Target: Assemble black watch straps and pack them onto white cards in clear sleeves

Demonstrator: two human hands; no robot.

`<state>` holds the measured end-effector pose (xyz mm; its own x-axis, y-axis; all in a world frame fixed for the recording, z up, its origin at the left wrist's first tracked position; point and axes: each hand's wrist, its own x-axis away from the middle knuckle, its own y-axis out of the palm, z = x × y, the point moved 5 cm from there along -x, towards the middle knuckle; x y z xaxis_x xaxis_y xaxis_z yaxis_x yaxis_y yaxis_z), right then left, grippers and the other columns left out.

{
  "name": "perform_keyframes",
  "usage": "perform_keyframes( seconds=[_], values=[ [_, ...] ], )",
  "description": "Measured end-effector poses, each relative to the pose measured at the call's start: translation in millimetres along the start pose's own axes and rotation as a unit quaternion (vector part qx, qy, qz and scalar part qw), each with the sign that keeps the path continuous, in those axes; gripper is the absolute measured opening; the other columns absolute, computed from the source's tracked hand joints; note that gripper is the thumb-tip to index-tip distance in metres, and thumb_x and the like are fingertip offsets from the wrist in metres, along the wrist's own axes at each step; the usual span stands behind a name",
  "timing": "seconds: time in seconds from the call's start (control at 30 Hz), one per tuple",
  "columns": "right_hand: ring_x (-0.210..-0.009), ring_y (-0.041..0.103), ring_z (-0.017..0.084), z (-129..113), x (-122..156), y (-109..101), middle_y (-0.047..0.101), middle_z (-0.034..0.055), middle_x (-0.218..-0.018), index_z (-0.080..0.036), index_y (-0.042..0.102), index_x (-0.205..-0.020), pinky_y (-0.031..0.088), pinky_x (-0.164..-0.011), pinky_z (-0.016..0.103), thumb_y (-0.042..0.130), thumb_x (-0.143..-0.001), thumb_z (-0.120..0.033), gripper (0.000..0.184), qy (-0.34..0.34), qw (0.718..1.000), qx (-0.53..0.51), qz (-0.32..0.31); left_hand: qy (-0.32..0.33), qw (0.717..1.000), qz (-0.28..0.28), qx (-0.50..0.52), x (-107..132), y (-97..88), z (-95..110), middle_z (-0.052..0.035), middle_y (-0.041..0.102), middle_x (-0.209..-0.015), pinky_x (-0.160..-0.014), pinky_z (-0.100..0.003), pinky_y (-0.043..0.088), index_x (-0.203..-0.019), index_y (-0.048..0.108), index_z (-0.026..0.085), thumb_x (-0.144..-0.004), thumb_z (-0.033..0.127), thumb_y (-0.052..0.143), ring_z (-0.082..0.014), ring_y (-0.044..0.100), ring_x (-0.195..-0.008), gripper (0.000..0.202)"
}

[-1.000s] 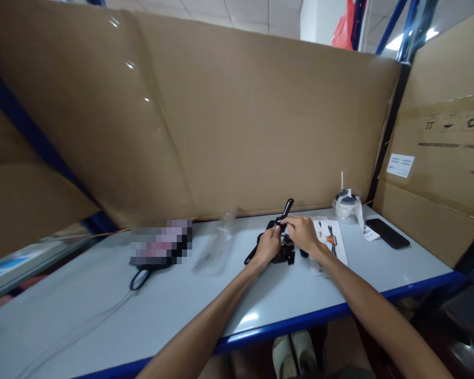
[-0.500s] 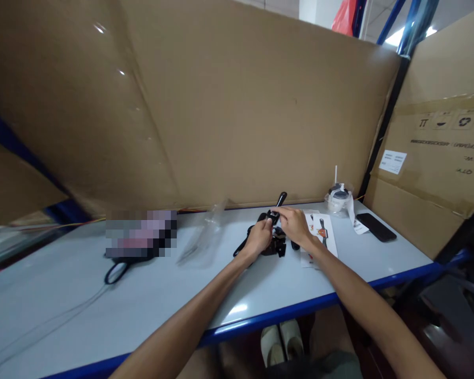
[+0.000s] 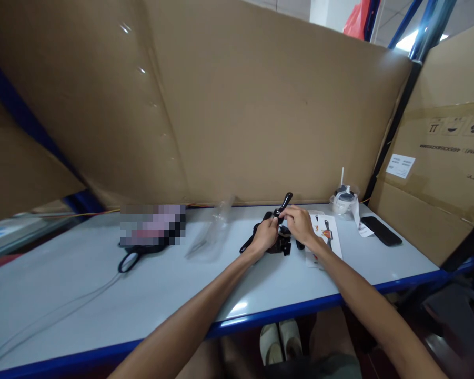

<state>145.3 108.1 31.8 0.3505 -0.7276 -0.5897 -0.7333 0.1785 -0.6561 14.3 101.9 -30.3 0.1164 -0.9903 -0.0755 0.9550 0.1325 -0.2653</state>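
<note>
A black part with a glossy rounded handle [image 3: 287, 200] points up and away from me over the table. My left hand [image 3: 266, 235] is closed around its lower end, thumb on top. The fingertips of my right hand [image 3: 299, 223] pinch at the same part, just below the handle; my fingers hide where they meet it. More black pieces [image 3: 286, 247] lie on the table under and beside my hands, partly covered, and their kind is unclear. Right of them, next to my right wrist, is a printed leaflet [image 3: 333, 231] with pictures of a black-handled item.
Left of my hands lies a clear plastic bag [image 3: 209, 231]. Farther left is a blurred-out dark item with a loop [image 3: 129, 261]. A wrapped cup with a straw [image 3: 344, 197] and a black phone [image 3: 382, 231] are at the right. Cardboard [image 3: 260, 116] walls the back.
The view has shifted a little, so the scene sits farther right. My left hand keeps its hold, and the right fingers stay at the black part, now bent closer in.
</note>
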Motion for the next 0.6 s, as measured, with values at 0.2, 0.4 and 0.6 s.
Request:
perform_keyframes(
  seconds=[0.2, 0.4, 0.6],
  values=[
    [-0.094, 0.070, 0.018, -2.0, 0.8, -0.4, 0.077, 0.0040, -0.106, -0.025, 0.080, -0.108, 0.049, -0.086, 0.026, 0.052, -0.096, -0.012, 0.033, 0.010, 1.000, 0.000, 0.026, 0.035, 0.998, 0.028, -0.038, 4.6, -2.5, 7.1, -0.0003, 0.050, -0.050, -0.051, -0.026, 0.036, -0.069, 0.054, 0.022, -0.098, 0.049, 0.048, -0.0180, 0.052, -0.050, 0.040],
    [-0.081, 0.067, 0.016, -1.1, 0.4, 3.9, 0.075, 0.0017, -0.093, -0.022, 0.074, -0.100, 0.049, -0.080, 0.027, 0.066, -0.092, -0.021, 0.012, 0.033, 0.999, 0.000, 0.024, 0.076, 0.982, 0.046, -0.165, 8.8, -5.4, 22.4, -0.0095, 0.067, -0.069, -0.067, -0.029, 0.041, -0.067, 0.057, 0.020, -0.098, 0.029, 0.046, -0.0228, 0.064, -0.073, 0.034],
    [-0.085, 0.068, 0.017, 6.1, -4.3, 3.0, 0.074, 0.0038, -0.098, -0.021, 0.071, -0.099, 0.050, -0.082, 0.027, 0.061, -0.094, -0.021, 0.011, 0.014, 0.997, -0.044, 0.059, 0.058, 0.983, 0.052, -0.166, 3.7, -10.6, 18.6, -0.0064, 0.062, -0.062, -0.064, -0.028, 0.039, -0.065, 0.053, 0.021, -0.099, 0.030, 0.045, -0.0201, 0.060, -0.066, 0.037]
  ],
)
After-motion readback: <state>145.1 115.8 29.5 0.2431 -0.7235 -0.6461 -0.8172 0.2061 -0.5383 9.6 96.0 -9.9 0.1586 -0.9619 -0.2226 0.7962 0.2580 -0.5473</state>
